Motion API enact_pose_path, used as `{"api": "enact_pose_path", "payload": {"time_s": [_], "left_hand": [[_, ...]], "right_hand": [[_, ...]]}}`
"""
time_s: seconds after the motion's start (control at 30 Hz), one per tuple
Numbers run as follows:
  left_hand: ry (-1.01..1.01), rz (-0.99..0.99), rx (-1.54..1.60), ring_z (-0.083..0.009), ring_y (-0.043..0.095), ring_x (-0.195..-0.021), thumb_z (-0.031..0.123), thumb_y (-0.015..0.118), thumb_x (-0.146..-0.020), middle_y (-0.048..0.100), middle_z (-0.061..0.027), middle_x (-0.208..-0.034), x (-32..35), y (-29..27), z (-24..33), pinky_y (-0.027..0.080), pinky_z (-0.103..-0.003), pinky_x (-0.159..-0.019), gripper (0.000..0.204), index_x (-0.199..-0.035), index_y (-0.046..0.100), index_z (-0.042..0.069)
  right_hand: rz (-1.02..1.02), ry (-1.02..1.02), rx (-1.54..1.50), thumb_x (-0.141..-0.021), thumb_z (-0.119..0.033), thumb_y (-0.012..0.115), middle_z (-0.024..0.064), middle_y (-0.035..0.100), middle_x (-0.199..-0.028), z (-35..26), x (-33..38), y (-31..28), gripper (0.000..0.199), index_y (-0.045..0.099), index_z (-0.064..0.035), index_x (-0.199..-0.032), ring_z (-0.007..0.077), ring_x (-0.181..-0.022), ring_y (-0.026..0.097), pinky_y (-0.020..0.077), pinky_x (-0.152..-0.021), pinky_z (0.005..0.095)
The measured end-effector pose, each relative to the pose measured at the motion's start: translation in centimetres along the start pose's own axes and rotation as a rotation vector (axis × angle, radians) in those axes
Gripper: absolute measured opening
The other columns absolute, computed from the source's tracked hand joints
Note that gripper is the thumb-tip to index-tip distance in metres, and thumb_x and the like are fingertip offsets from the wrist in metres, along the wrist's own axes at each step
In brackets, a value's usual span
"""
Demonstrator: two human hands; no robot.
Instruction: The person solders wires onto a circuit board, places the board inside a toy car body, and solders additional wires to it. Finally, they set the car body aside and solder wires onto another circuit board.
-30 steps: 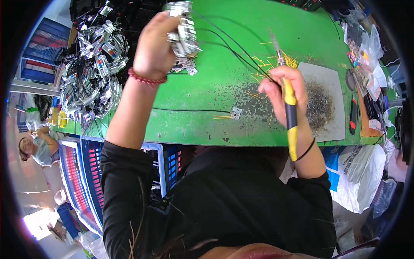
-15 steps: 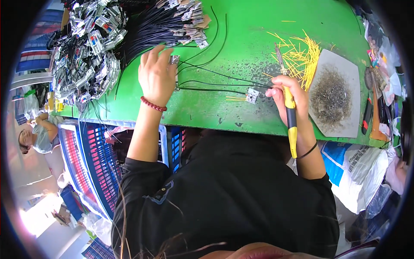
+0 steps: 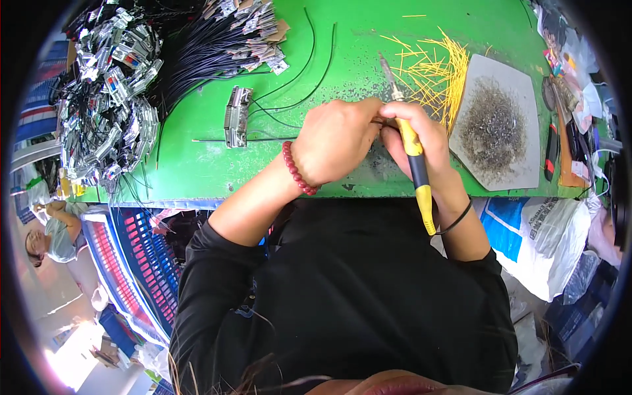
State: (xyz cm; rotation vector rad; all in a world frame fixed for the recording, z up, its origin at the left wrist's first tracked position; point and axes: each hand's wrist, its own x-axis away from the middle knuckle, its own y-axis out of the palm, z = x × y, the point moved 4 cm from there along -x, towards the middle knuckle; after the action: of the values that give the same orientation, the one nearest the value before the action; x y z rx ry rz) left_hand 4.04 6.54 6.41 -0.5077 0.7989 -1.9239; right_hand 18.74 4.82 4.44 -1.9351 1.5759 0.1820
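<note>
My right hand (image 3: 428, 135) is closed around a yellow-and-black soldering iron (image 3: 418, 172), its metal tip pointing up and away over the table. My left hand (image 3: 339, 141) has its fingers pinched together at my right fingertips, on a black wire (image 3: 377, 121) that shows only in part. Left of that hand lies a silvery metal-and-clear part (image 3: 237, 116), with black wires running from it toward and under the hand. The small square board with yellow leads is hidden behind my hands.
Beyond the iron tip lie loose yellow wires (image 3: 447, 79). A grey plate (image 3: 477, 71) bears dark solder crumbs. Bundled black wires (image 3: 204, 59) and a heap of silvery parts (image 3: 112, 99) fill the far left. Tools line the right edge; another person (image 3: 60, 230) sits at left.
My left hand has moved right from the silvery part to meet my right fingers, closing on a wire. The silvery part now lies uncovered. The right hand still holds the iron.
</note>
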Motion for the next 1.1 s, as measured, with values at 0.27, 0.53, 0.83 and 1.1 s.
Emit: {"api": "enact_pose_path", "payload": {"time_s": [0.27, 0.53, 0.83, 1.1], "left_hand": [[0.133, 0.171, 0.159, -0.0319, 0.065, -0.073, 0.001, 0.062, -0.083, 0.065, -0.0096, -0.083, 1.9, 0.2, -2.4, 0.052, -0.040, -0.059, 0.018, -0.099, 0.060, 0.009], [0.251, 0.093, -0.175, -0.0307, 0.062, -0.070, 0.002, 0.064, -0.080, 0.059, -0.0088, -0.083, 2.7, 0.5, -2.4, 0.050, -0.039, -0.058, 0.015, -0.093, 0.062, 0.008], [0.312, 0.129, -0.249, -0.0286, 0.061, -0.065, 0.004, 0.066, -0.079, 0.060, -0.0080, -0.080, 2.8, 0.1, -2.3, 0.049, -0.037, -0.056, 0.013, -0.090, 0.062, 0.007], [0.134, 0.221, 0.101, -0.0270, 0.062, -0.069, 0.000, 0.068, -0.079, 0.062, -0.0115, -0.079, 3.3, 1.6, -0.7, 0.049, -0.034, -0.061, 0.009, -0.087, 0.063, 0.002]], "right_hand": [[0.111, 0.260, -0.251, -0.089, 0.003, 0.062, 0.0065, 0.064, -0.088, 1.9, 1.6, -0.6, 0.025, 0.055, -0.0039, -0.112, 0.0115, -0.077, 0.067, 0.0500, -0.062, 0.0219], [0.268, 0.161, -0.204, -0.089, 0.002, 0.060, 0.0127, 0.070, -0.100, 3.2, 1.9, -0.1, 0.029, 0.053, -0.0022, -0.117, 0.0188, -0.087, 0.069, 0.0549, -0.077, 0.0300], [0.213, 0.192, -0.162, -0.079, 0.008, 0.070, 0.0093, 0.066, -0.095, 0.7, 3.5, 0.2, 0.033, 0.061, -0.0018, -0.108, 0.0123, -0.075, 0.067, 0.0523, -0.065, 0.0242], [0.095, 0.107, -0.123, -0.086, 0.005, 0.065, 0.0107, 0.065, -0.093, 0.4, 4.3, 0.6, 0.034, 0.052, -0.0019, -0.117, 0.0130, -0.079, 0.063, 0.0515, -0.070, 0.0260]]}}
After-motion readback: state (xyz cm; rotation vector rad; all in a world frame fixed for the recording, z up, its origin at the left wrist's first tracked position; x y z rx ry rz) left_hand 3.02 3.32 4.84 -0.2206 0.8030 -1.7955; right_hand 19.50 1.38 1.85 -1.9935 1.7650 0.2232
